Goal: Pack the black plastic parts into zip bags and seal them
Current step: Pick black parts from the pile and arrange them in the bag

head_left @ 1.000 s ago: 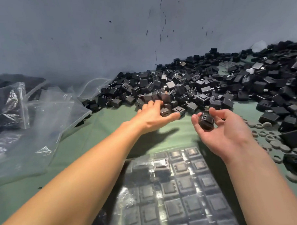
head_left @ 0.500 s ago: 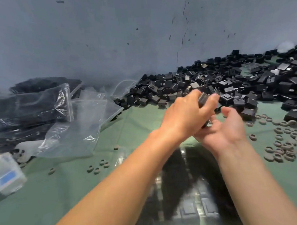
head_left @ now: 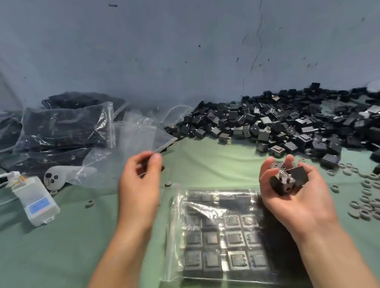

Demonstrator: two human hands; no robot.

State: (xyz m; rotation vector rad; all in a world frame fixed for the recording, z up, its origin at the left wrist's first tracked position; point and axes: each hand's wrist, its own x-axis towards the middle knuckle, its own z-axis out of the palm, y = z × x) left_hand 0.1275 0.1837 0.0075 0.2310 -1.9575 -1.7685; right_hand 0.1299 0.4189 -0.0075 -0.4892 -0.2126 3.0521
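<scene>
Fingers of right hand cup black square plastic parts. Left hand fingers blurred: cannot tell. Blue label on white plastic box illegible.

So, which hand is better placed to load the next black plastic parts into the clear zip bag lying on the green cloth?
Right. The right hand already grips several black plastic parts beside the far right corner of the clear zip bag; the blurred left hand shows none.

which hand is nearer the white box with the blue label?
Left. The left hand is to the right of the white box; the right hand, holding black parts, is farther right, at the filled zip bag's right edge.
</scene>
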